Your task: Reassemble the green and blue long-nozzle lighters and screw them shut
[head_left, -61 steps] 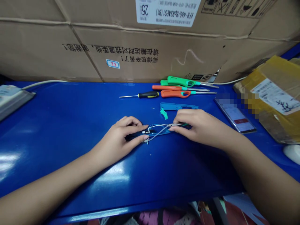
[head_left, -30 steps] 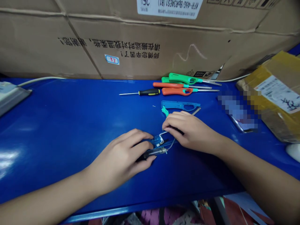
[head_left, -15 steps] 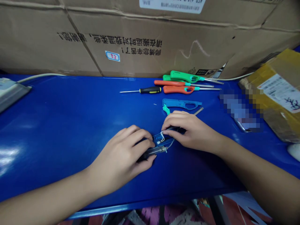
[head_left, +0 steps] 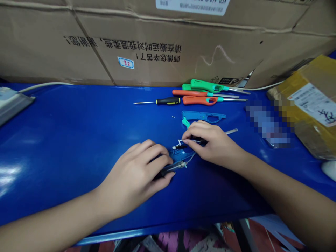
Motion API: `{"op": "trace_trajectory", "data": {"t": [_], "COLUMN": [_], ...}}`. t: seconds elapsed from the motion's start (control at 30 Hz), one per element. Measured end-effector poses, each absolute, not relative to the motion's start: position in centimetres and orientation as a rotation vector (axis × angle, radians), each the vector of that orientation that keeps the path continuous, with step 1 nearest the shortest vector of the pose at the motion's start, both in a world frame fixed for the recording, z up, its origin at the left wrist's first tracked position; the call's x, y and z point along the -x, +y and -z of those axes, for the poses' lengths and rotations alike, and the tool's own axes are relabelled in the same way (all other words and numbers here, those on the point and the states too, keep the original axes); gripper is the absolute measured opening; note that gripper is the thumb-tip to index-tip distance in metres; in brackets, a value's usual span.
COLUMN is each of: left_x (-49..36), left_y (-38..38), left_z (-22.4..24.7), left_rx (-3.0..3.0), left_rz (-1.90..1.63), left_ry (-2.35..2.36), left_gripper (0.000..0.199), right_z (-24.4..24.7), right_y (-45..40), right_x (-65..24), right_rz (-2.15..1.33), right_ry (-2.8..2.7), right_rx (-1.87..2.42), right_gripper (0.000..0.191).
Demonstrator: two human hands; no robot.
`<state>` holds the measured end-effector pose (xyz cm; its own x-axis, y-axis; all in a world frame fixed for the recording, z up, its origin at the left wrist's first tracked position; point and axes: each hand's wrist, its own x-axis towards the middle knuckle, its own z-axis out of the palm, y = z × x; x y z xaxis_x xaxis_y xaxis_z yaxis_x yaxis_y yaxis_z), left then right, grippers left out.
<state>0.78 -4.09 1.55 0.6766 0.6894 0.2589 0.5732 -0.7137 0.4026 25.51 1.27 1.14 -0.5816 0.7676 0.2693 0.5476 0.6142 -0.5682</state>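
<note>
My left hand [head_left: 140, 171] is curled round the rear of an opened blue lighter casing [head_left: 183, 155] and a clear gas tank [head_left: 173, 167] with a thin tube. Its palm hides the rear of both. Over the casing's front, my right hand [head_left: 214, 140] pinches thin white wires beside a small black igniter [head_left: 180, 147] with a white tip. A metal lighter tube [head_left: 232, 131] sticks out beyond the right hand, tilted slightly upward. Behind that hand lie a teal trigger [head_left: 186, 122] and the other blue casing half [head_left: 194, 115].
Orange lighters [head_left: 199, 100] and green lighters [head_left: 206, 85] lie at the back, beside a black-yellow screwdriver [head_left: 168, 101]. A large cardboard box [head_left: 147, 42] borders the table's rear. A taped parcel [head_left: 312, 112] and a blurred-out object [head_left: 270, 122] are on the right.
My right hand has shifted slightly up, and the black igniter now shows above the casing. The metal tube has swung flatter and extends farther right. My left hand stays nearly still.
</note>
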Motion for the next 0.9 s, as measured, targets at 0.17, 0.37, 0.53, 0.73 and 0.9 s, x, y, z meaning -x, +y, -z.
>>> {"op": "trace_trajectory", "data": {"t": [0.17, 0.37, 0.53, 0.73, 0.9], "left_x": [-0.7, -0.8, -0.8, -0.6, -0.4], "left_y": [-4.2, -4.3, -4.2, -4.1, -4.0], "left_z": [-1.6, -1.7, -1.7, -1.4, -1.4], "left_rx": [-2.651, -2.677, -2.679, -2.705, -2.719], "left_rz": [-0.547, -0.555, -0.554, -0.575, -0.635], "left_ry": [1.061, 1.042, 1.039, 1.012, 0.971], "left_gripper": [0.013, 0.013, 0.013, 0.018, 0.017], "right_z": [-2.9, -3.8, -3.9, -4.1, -4.4], "right_y": [0.5, -0.7, -1.1, -1.3, -1.1], "right_x": [-25.8, -25.8, -25.5, -25.6, -25.7], "right_rz": [-0.674, -0.637, -0.560, -0.400, -0.448], "right_ry": [-2.486, -2.804, -2.850, -2.873, -2.836], "right_rx": [0.849, 0.801, 0.863, 0.845, 0.868], "right_gripper": [0.007, 0.014, 0.007, 0.012, 0.010]}}
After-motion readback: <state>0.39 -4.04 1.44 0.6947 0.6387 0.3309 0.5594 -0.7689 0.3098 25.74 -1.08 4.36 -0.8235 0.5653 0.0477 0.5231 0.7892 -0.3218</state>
